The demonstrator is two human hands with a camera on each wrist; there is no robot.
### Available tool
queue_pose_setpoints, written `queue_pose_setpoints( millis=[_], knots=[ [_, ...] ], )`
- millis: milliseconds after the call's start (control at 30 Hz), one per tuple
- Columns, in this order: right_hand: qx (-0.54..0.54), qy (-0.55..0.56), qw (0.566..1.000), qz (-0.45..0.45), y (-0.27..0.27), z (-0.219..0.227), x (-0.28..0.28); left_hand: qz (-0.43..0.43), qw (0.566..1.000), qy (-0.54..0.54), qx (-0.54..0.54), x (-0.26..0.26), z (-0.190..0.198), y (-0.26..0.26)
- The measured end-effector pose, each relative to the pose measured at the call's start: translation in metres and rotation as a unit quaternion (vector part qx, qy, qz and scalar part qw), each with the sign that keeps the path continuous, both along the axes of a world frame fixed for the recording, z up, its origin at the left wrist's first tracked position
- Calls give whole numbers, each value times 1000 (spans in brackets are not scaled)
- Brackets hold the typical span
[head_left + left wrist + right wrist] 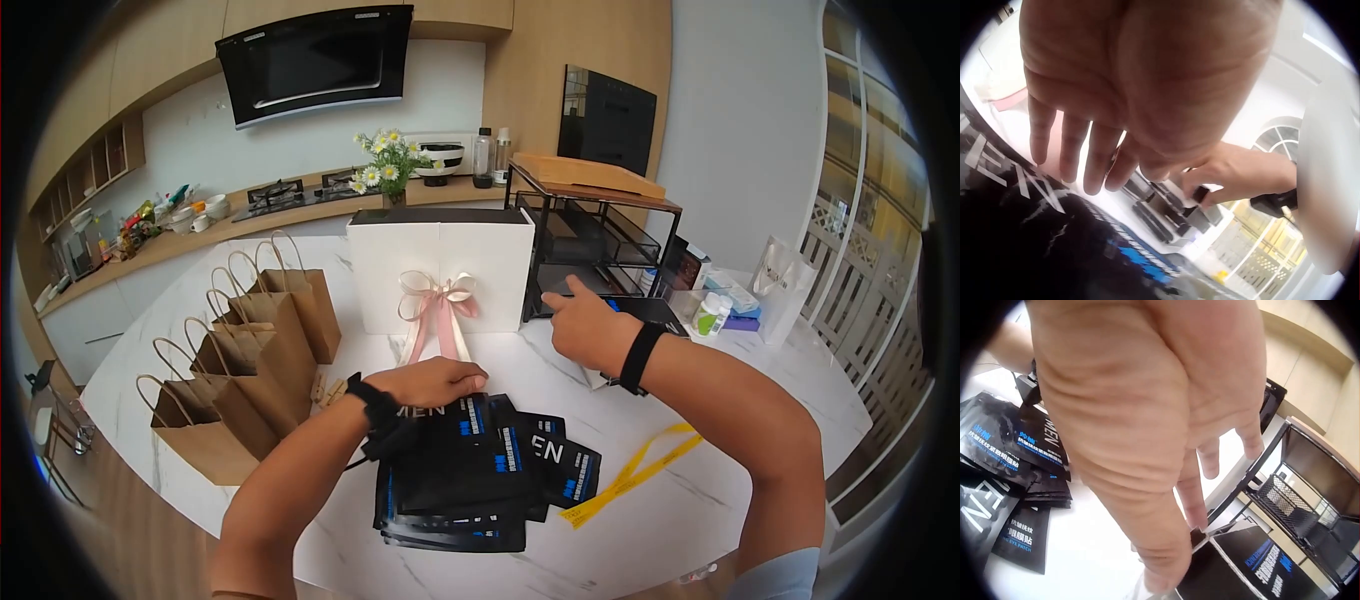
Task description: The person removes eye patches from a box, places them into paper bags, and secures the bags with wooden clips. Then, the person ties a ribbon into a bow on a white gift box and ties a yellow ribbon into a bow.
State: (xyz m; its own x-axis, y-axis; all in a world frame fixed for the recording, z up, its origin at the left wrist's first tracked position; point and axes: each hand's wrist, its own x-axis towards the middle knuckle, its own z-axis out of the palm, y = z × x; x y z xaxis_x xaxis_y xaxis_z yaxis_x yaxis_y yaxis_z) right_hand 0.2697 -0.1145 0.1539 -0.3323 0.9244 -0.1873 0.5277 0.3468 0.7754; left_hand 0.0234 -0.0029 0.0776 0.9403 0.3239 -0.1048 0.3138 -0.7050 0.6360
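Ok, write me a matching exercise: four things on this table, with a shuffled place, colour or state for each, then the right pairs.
Things
1. packets
2. paper bags
3. strap
4. box behind the packets

Descriptions
A. brown, standing in a row
B. white, with a pink and cream bow
C. black, piled by the left hand
D. yellow, lying flat

Right pairs: 1-C, 2-A, 3-D, 4-B

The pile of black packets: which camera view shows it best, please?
The head view: it shows nearly the whole pile of black packets, with the left hand at its far edge. The right wrist view shows only part, cut off at the left; the left wrist view, only a close, cropped part.
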Motion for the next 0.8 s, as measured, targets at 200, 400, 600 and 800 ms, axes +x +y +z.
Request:
queue_pose_setpoints(
  millis=[200,400,600,800],
  knots=[
    [-30,-18,997,-63,2,16,-8,9,984,-99,151,40,-30,23],
    [-17,33,999,-38,-3,11,5,4,991,-34,130,44,-15,12],
    [-14,14,999,-41,-4,3,14,41,971,48,231,44,-20,1],
    [-11,43,999,-32,-5,1,26,93,952,148,251,46,-16,-19]
  ],
)
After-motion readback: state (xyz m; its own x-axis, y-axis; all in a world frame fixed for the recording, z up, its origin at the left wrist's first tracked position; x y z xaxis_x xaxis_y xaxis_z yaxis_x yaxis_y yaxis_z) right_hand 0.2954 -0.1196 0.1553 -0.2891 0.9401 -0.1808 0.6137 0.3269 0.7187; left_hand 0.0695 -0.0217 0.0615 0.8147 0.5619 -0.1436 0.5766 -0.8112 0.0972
